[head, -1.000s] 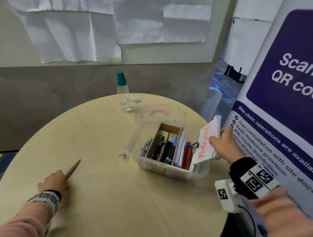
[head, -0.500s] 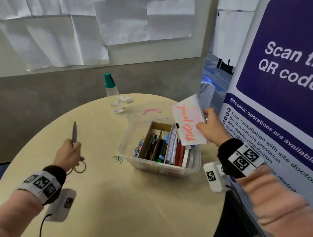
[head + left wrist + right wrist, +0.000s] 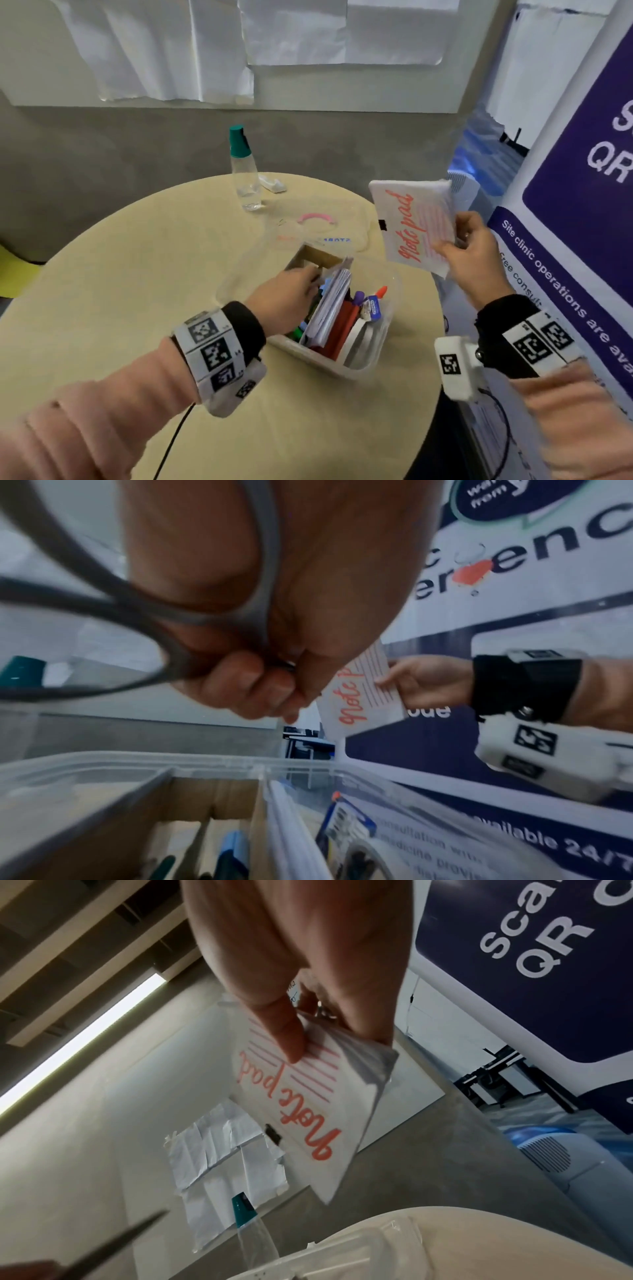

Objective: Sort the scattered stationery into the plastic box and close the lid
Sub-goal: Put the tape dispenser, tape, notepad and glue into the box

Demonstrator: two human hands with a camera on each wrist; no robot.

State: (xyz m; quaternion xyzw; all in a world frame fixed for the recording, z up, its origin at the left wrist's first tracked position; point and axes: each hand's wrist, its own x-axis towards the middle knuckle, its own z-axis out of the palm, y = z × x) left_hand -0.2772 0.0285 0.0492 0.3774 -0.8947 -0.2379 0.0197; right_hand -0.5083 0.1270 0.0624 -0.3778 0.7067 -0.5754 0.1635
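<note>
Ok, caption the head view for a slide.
Left hand lowers scissors into the plastic box; right hand holds a notepad.

Clear glossy plastic box; matt paper notepad; scissors showing smooth dull grey handles; table looking like matt pale wood; clear plastic bottle, teal cap; cardboard divider inside.

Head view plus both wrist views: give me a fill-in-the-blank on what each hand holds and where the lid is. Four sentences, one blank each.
1. The right hand holds up a white pad printed with the words "____".
2. The left hand, over the plastic box, grips a pair of ____.
3. The clear lid with the pink handle lies on the ____, behind the box.
4. The bottle has a ____ cap.

Missing words: note pad; scissors; table; green
</note>
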